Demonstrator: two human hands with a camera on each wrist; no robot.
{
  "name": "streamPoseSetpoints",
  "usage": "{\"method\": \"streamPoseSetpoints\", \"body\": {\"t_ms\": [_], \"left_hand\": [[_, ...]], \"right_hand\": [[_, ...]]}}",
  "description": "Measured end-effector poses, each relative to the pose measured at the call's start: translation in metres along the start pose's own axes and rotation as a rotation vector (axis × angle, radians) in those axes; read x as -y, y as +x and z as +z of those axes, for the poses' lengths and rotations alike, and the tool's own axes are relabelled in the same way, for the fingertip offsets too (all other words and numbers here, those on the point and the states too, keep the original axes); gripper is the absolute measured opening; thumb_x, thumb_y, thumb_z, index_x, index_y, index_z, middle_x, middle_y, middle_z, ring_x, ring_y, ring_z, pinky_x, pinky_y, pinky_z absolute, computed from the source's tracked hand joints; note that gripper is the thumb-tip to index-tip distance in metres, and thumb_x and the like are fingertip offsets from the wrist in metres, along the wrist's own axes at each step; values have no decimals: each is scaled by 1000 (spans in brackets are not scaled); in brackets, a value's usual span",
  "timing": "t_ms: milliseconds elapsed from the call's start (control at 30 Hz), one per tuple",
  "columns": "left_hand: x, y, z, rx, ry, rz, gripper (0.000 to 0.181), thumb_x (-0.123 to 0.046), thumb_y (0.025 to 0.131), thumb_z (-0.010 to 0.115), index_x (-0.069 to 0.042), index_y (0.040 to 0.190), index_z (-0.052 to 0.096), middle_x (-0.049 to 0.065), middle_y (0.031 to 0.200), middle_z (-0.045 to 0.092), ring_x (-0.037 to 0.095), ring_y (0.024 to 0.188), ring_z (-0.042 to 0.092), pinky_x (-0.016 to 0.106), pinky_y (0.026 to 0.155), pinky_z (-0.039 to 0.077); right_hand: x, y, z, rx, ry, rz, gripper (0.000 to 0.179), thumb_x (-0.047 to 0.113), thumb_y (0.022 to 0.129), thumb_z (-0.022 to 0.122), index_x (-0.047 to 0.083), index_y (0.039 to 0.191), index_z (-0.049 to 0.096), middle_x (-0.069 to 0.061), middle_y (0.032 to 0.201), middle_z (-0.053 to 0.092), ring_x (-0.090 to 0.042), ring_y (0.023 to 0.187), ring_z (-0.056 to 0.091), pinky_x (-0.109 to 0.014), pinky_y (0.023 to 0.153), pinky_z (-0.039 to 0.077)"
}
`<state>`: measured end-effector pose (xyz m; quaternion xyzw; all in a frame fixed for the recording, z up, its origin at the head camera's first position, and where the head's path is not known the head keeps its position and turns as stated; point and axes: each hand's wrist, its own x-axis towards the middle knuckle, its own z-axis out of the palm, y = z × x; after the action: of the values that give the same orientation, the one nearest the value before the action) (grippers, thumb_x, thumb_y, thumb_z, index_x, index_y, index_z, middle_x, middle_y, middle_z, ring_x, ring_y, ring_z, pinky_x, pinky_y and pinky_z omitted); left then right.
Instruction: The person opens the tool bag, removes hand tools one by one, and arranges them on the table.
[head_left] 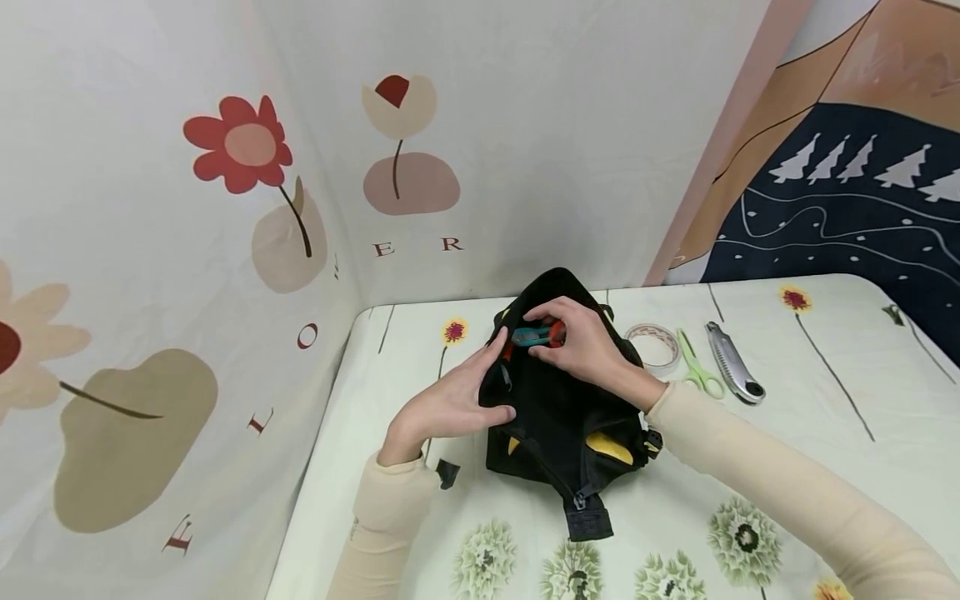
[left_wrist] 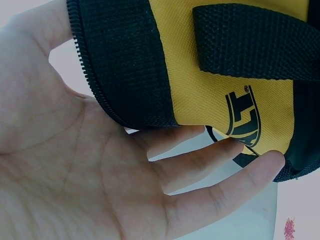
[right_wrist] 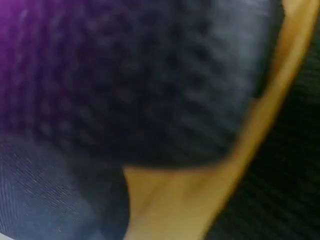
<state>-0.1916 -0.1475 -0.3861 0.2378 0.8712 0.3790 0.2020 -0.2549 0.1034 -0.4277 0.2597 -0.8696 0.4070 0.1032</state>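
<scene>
A black tool bag (head_left: 536,454) with yellow panels stands on the table with its zipped mouth spread wide. My left hand (head_left: 457,400) holds the bag's left rim, its thumb over the edge. In the left wrist view, that hand's fingers (left_wrist: 215,192) lie along the yellow side below a black strap (left_wrist: 250,42). Within the mouth, my right hand (head_left: 581,342) grips a red-and-teal tool (head_left: 531,336) that looks like pliers. Other items at the bag's inner left are mostly hidden. The right wrist view shows only blurred black and yellow fabric (right_wrist: 170,200).
Right of the bag lie a tape roll (head_left: 654,346), green scissors (head_left: 699,367) and a silver utility knife (head_left: 733,363). A small black scrap (head_left: 447,473) is near the left wrist. A patterned cloth (head_left: 810,467) covers the table, with printed curtains (head_left: 525,125) behind.
</scene>
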Motion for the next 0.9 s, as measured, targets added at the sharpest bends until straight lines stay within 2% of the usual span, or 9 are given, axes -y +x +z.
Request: {"method": "streamPoseSetpoints", "body": {"t_ms": [133, 500, 700, 900], "left_hand": [[0, 0, 0, -2, 1, -8, 104, -22, 103, 74, -20, 181, 4, 11, 186, 9, 34, 171, 16, 62, 132, 26], [0, -1, 0, -4, 0, -10, 105, -22, 102, 74, -20, 180, 4, 11, 186, 9, 34, 171, 15, 61, 133, 25], [1, -2, -1, -3, 9, -6, 106, -23, 102, 74, -20, 180, 4, 11, 186, 9, 32, 171, 15, 60, 133, 25], [0, -2, 0, -3, 12, -9, 106, -22, 102, 74, -22, 180, 3, 10, 186, 10, 32, 171, 15, 60, 133, 25]], "right_hand": [[-5, 5, 7, 34, -21, 27, 45, 3, 87, 94, 2, 129, 76, -20, 127, 71, -43, 110, 70, -55, 92, 60], [-20, 13, 17, 70, 7, 108, 40, 0, 88, 92, 2, 124, 76, -21, 126, 71, -42, 110, 70, -54, 91, 59], [-27, 15, 22, 92, 30, 101, 39, 0, 88, 91, 0, 124, 76, -21, 125, 70, -40, 113, 68, -55, 97, 57], [-37, 17, 26, 98, 52, 81, 38, -2, 89, 90, -1, 124, 75, -22, 126, 69, -38, 110, 68, -50, 88, 61]]}}
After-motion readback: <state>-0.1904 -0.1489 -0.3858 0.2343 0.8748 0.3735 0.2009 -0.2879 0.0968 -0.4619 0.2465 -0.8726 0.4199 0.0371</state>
